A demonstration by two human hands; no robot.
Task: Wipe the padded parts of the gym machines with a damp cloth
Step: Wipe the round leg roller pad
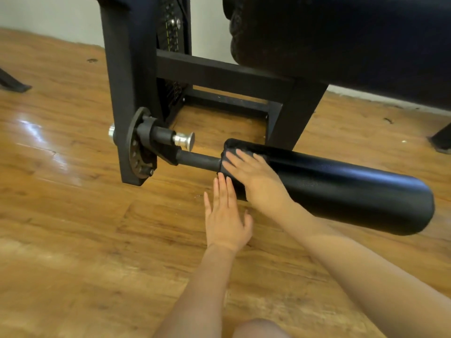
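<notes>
A long black padded roller (pixel 341 186) sticks out to the right from the machine's lower arm, just above the wooden floor. A dark cloth (pixel 233 145) is draped over the roller's left end. My right hand (pixel 253 174) lies flat on the cloth with straight fingers, pressing it against the pad. My left hand (pixel 224 220) is open with fingers straight, just below and left of that end; its fingertips reach the cloth's lower edge. Whether they touch it is unclear.
The black steel frame (pixel 127 69) stands left of the roller, with a silver pull pin (pixel 184 140) and a weight stack (pixel 172 25) behind. A large black seat pad (pixel 341 40) hangs overhead at upper right. Other machine feet (pixel 12 84) (pixel 441 140) sit at both edges.
</notes>
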